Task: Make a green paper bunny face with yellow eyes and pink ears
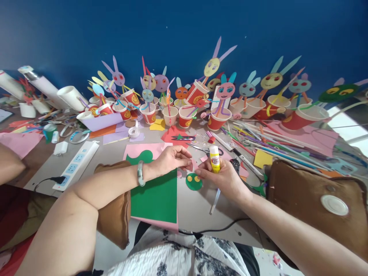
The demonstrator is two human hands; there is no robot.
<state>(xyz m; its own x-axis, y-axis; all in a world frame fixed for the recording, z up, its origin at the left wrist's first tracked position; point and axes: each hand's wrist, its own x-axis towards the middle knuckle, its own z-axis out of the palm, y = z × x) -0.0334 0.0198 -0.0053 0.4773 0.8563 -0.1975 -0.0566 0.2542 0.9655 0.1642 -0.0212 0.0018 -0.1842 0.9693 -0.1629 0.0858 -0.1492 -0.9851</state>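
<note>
In the head view my left hand, a bangle on its wrist, pinches a small piece of pink paper between thumb and fingers. My right hand is wrapped round a yellow glue stick with a white top, its fingertips near the same pink piece. Just below, a green paper oval with two yellow spots lies on the table. A green sheet rests on pink paper under my left forearm. Scissors lie behind my hands.
Red paper cups with paper rabbit figures line the blue wall. A power strip lies at the left, a brown cushion at the right. Colored strips cover the back right. Another person's arm shows at the far left.
</note>
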